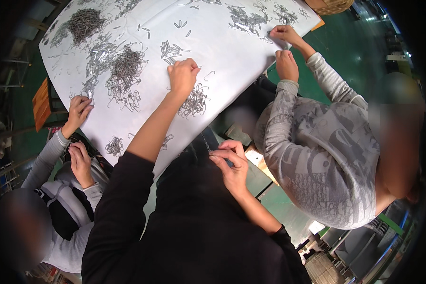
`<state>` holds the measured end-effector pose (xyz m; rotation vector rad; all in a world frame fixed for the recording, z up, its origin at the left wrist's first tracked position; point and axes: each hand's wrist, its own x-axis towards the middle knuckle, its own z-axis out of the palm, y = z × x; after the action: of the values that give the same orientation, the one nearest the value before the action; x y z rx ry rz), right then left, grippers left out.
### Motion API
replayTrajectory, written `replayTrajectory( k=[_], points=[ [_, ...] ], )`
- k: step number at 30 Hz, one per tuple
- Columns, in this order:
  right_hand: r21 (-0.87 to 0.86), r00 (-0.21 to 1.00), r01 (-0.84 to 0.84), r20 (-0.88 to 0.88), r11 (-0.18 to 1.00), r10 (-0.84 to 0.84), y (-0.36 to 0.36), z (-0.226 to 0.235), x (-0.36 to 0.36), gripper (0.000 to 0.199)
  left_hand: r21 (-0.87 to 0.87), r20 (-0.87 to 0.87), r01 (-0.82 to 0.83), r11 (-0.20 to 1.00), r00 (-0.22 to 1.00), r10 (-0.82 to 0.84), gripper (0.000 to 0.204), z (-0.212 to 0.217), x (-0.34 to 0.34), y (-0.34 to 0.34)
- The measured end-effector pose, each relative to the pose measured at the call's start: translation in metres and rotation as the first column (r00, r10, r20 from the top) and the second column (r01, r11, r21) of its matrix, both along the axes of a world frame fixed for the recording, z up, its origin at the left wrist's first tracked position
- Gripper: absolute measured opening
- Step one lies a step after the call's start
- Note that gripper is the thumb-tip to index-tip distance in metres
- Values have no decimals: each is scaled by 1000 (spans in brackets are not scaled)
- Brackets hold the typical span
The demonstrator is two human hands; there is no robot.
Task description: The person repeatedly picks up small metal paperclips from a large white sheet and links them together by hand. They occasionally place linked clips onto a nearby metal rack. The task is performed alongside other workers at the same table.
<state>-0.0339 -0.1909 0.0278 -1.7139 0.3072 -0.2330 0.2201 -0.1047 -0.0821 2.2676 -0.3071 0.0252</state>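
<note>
Over the white table my left hand (182,78) is closed in a pinch; whatever its fingertips hold is too small to make out. Just beyond it lies a small heap of flat metal strips (172,50). A pile of bent wire hooks (193,101) spreads beside my left wrist, and one loose hook (209,75) lies to its right. My right hand (233,164) is off the table edge, above my lap. Its thumb and fingers pinch a thin silvery strand (206,142) that stretches away from the fingertips.
Larger heaps of hooks (126,71) and metal strips (99,54) cover the table's left side. One co-worker's hands (288,52) work at the right edge, another's hand (77,113) at the left edge. A wicker basket (331,4) stands at the far right.
</note>
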Motion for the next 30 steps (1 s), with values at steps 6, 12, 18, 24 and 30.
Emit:
replayTrajectory(
  k=[6, 12, 18, 24, 30],
  points=[
    [-66, 999, -35, -13, 997, 34, 9, -5, -1, 11, -533, -538, -169, 829, 824, -178, 19, 66, -121, 52],
    [-19, 998, -43, 55, 999, 44, 24, -11, -5, 11, -584, -581, -186, 790, 775, -247, 16, 117, -185, 80],
    [-61, 998, -54, 31, 997, 56, 34, -13, -11, 11, -499, -485, -83, 863, 852, -199, 9, 123, -205, 95],
    [-93, 990, -140, 22, 986, 142, 33, -19, -13, 12, -525, -193, 70, 848, 961, -198, 9, 112, -218, 102],
    [-175, 970, -233, 24, 957, 241, 17, -28, 24, 15, -488, -71, 85, 869, 988, -137, 13, 107, -230, 111]
  ],
)
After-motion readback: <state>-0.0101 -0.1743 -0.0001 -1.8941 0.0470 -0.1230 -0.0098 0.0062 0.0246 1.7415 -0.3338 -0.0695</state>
